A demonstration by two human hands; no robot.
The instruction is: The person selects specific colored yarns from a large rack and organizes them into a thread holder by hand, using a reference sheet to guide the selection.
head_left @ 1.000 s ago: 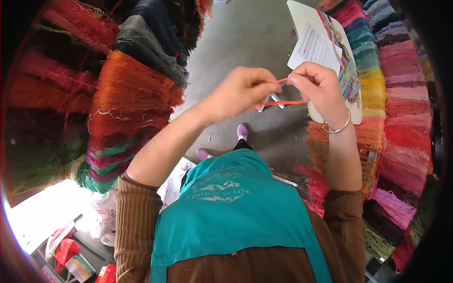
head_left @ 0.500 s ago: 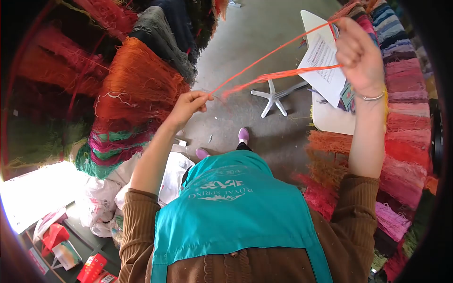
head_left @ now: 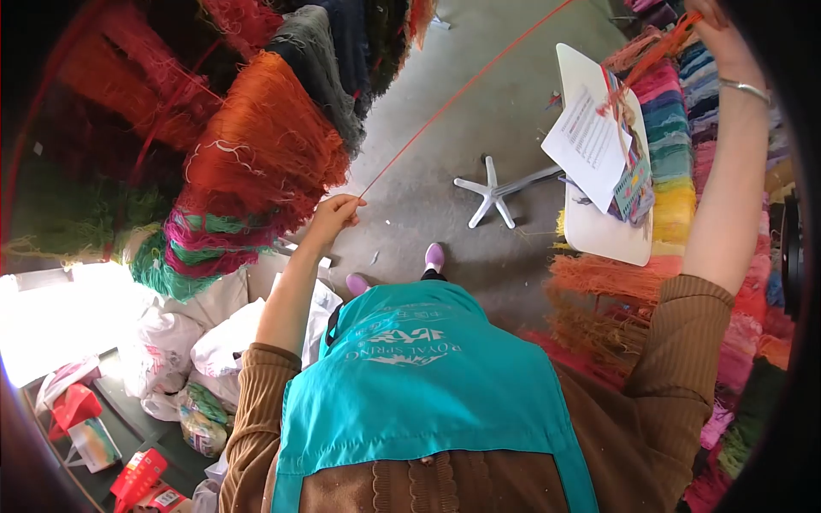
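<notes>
My left hand [head_left: 335,218] is closed in a pinch on one end of a thin red-orange thread [head_left: 463,92]. Stretched tight, this thread slants up to the right and leaves the view at the top edge. High at the right edge, my right hand [head_left: 723,38] is closed on a loose orange yarn bundle [head_left: 663,53], whose frayed end dangles over papers. Its fingertips are partly cut off by the dark rim of the view. Beside my left hand hangs a thick orange yarn hank [head_left: 265,120].
A white board [head_left: 607,244] holding printed papers [head_left: 590,141] stands at right, by rows of coloured yarn [head_left: 667,137]. A white star-shaped stand base [head_left: 487,192] rests on the grey floor [head_left: 410,120]. White bags [head_left: 162,350] and red boxes [head_left: 137,479] lie lower left.
My right hand has swung up and outward to the right, carrying the orange yarn bundle. The thread from my left hand now runs longer and straighter. My left hand has shifted slightly down.
</notes>
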